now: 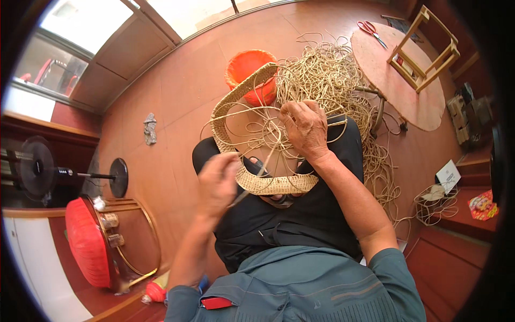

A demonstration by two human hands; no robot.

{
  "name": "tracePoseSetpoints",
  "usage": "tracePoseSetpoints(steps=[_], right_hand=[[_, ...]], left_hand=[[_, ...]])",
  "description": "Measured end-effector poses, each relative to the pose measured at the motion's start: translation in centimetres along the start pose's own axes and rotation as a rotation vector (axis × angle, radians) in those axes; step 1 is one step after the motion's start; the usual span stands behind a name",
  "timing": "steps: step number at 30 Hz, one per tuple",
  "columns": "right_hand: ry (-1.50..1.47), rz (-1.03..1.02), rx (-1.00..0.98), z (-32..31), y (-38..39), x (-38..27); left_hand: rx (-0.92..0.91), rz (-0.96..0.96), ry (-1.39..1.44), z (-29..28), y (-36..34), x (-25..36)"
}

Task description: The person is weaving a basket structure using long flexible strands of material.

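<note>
A curved, woven straw band [217,123] rests across my thighs, open on its right side. Loose loops of straw cord [266,131] cross the space inside its curve. Over those loops my right hand [307,129] is closed, its fingertips pinching the cord. My left hand [217,180], smeared by motion, is at the band's near left part; a strand passes by it, but its grip is unclear. Beyond my knees lies a big tangled heap of straw cord [322,72], spilling down to the right.
An orange bucket [251,67] stands behind the band. At right, a round board [397,80] bears red-handled scissors [373,33] and a wooden frame [424,51]. To the left are a fan [40,169], a red-cushioned chair [88,244] and a grey scrap [150,129] on the floor.
</note>
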State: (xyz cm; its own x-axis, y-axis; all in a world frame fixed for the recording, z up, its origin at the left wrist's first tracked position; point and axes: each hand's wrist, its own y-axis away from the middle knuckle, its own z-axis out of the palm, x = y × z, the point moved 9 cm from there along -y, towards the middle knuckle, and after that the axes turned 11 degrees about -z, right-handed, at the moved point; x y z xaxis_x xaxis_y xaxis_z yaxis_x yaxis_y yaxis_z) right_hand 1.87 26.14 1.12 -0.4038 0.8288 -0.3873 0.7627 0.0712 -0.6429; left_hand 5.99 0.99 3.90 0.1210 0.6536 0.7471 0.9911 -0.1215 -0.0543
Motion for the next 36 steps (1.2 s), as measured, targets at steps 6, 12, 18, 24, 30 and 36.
tracePoseSetpoints(steps=[6,12,18,24,30,36], right_hand=[[0.048,-0.075,0.019,0.0,0.2,-0.5],[0.07,-0.087,-0.056,-0.2,0.3,-1.0],[0.079,-0.109,-0.052,0.0,0.4,-0.8],[0.037,-0.092,-0.1,0.1,0.6,-0.3],[-0.037,-0.082,-0.024,-0.2,0.2,-0.8],[-0.028,-0.09,-0.003,-0.4,0.5,-0.3]], left_hand=[[-0.086,-0.09,0.304,9.3,0.1,1.6],[-0.071,0.008,0.425,11.0,-3.2,2.1],[-0.187,-0.055,0.523,13.0,-4.5,2.2],[0.048,0.16,0.071,12.0,-5.0,3.4],[-0.033,-0.144,0.281,8.1,-2.8,1.4],[0.033,-0.206,0.307,0.7,1.6,-1.3]])
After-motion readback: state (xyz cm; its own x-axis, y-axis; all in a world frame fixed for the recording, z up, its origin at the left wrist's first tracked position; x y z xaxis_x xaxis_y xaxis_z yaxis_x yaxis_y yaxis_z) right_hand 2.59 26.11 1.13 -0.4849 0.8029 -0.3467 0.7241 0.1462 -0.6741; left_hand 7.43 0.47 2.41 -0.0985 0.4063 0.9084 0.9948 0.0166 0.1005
